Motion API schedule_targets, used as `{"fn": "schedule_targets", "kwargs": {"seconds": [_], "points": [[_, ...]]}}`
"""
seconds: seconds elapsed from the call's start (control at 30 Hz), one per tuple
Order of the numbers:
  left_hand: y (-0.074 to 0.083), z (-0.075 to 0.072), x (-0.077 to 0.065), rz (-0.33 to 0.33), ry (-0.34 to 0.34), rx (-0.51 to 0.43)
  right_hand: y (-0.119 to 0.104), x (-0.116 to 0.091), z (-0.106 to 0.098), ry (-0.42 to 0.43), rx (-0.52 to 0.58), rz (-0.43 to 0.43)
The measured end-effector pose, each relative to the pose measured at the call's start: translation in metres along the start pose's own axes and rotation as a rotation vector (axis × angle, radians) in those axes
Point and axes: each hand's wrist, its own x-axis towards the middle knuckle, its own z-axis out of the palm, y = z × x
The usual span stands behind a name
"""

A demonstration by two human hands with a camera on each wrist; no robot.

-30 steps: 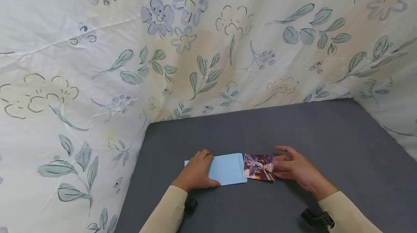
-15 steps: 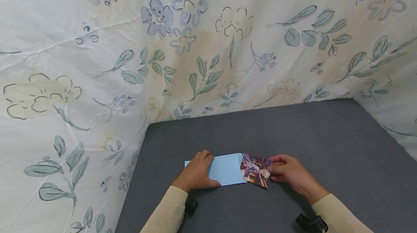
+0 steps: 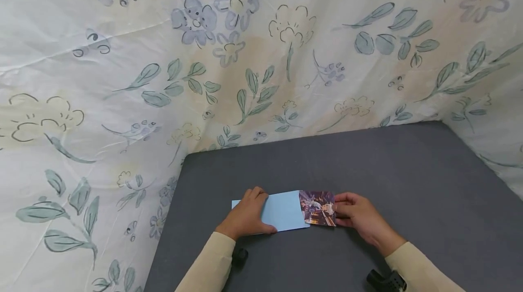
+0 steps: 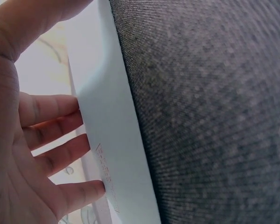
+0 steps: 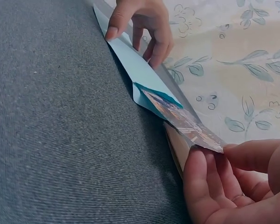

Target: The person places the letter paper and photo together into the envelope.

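In the head view, a light blue envelope (image 3: pixel 283 210) lies on the dark table, its open end to the right. My left hand (image 3: pixel 247 215) grips its left part, thumb on the near edge and fingertips along the far edge. Small red print shows on the envelope (image 4: pixel 116 135) in the left wrist view. My right hand (image 3: pixel 363 219) pinches the right edge of a colourful photo card (image 3: pixel 318 208) between thumb and fingers. The card's left end overlaps the envelope's mouth, where the right wrist view shows a teal inside (image 5: pixel 158 93). A pale edge (image 5: pixel 177 147) shows beneath the card.
The dark grey, cloth-like table (image 3: pixel 347 160) spreads around both hands. A white fabric with a flower and leaf print (image 3: pixel 286 78) hangs behind it and along both sides. Black bands sit at the left wrist (image 3: pixel 240 257) and the right wrist (image 3: pixel 386 280).
My right hand, first loosely at the card's right edge, now pinches it. The card has shifted left over the envelope's end, tilting midway and straightening again. My left hand and the envelope stay put.
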Motion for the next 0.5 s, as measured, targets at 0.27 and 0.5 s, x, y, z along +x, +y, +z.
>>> {"fn": "schedule_targets", "kwargs": {"seconds": [0.27, 0.5], "points": [[0.0016, 0.0001, -0.0018, -0.002, 0.003, -0.012, -0.0007, -0.0012, 0.0005, 0.001, -0.001, -0.026], [0.0034, 0.0029, -0.0023, -0.021, 0.004, -0.031, 0.0019, -0.0027, -0.0013, -0.010, -0.004, -0.020]]}}
